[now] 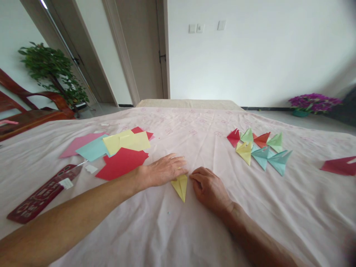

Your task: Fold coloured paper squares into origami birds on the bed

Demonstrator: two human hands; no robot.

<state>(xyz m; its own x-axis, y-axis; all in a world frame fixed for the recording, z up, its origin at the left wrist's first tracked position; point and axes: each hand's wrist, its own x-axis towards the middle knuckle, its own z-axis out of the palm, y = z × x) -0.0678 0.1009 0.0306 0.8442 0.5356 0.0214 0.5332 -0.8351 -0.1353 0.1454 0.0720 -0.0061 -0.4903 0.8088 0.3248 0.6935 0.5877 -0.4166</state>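
Observation:
A small yellow folded paper [180,187] lies on the cloth in front of me, its pointed end toward me. My left hand [164,170] rests flat over its far edge, fingers stretched out and pressing on it. Just to the right of the paper, my right hand [208,189] is curled closed on the cloth, thumb against the bent fingers. Whether anything is inside that hand is hidden. The far part of the folded paper is covered by my left fingers.
Loose red sheets [122,163], yellow sheets [128,141], a blue sheet [93,148] and a pink sheet [78,144] overlap at left, near a dark red decorated strip [41,194]. Several folded paper pieces [261,155] stand at right. A dark red paper [339,166] lies farther right.

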